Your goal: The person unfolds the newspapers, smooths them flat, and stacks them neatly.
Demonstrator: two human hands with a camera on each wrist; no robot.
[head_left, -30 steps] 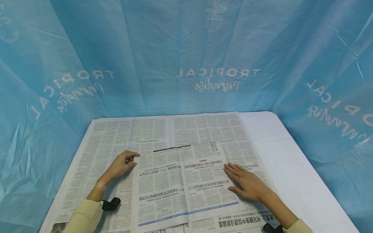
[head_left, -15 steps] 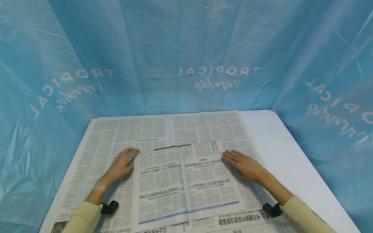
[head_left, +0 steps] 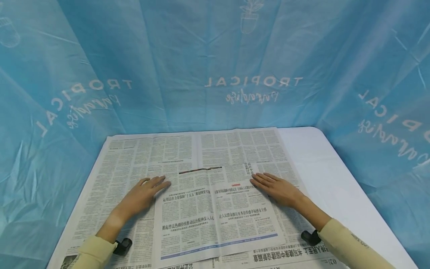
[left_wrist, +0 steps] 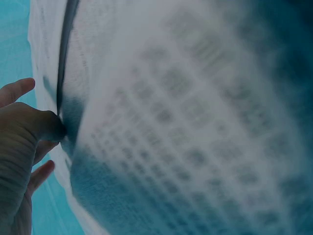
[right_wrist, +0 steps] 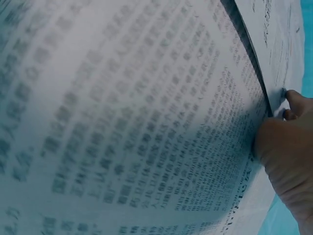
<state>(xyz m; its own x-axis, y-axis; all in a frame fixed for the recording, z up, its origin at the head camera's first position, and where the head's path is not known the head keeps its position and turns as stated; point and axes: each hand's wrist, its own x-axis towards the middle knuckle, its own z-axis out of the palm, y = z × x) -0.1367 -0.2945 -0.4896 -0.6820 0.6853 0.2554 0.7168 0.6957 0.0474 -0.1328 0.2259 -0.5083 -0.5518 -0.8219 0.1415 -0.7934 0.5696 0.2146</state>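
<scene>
A smaller newspaper (head_left: pixel 188 224) with a centre crease and a blue line near its front edge lies on top of a larger spread newspaper (head_left: pixel 127 168). My left hand (head_left: pixel 142 194) lies at its left edge, the extended fingers reaching over the upper left part. In the left wrist view the thumb (left_wrist: pixel 49 126) is right at a paper edge, the other fingers apart from it. Across from it, my right hand (head_left: pixel 277 189) rests with straight fingers on the smaller newspaper's right edge. The right wrist view shows the right thumb (right_wrist: pixel 274 137) beside that edge.
The larger newspaper spreads over most of a white-covered table (head_left: pixel 322 179), leaving a white strip along the right. A blue printed curtain (head_left: pixel 188 74) surrounds the back and both sides. Small black devices, such as the left one (head_left: pixel 122 246), sit at both wrists.
My left hand's fingers have straightened from a loose curl and moved right over the smaller newspaper. My right hand has slid away from me along its right edge. The papers look unmoved.
</scene>
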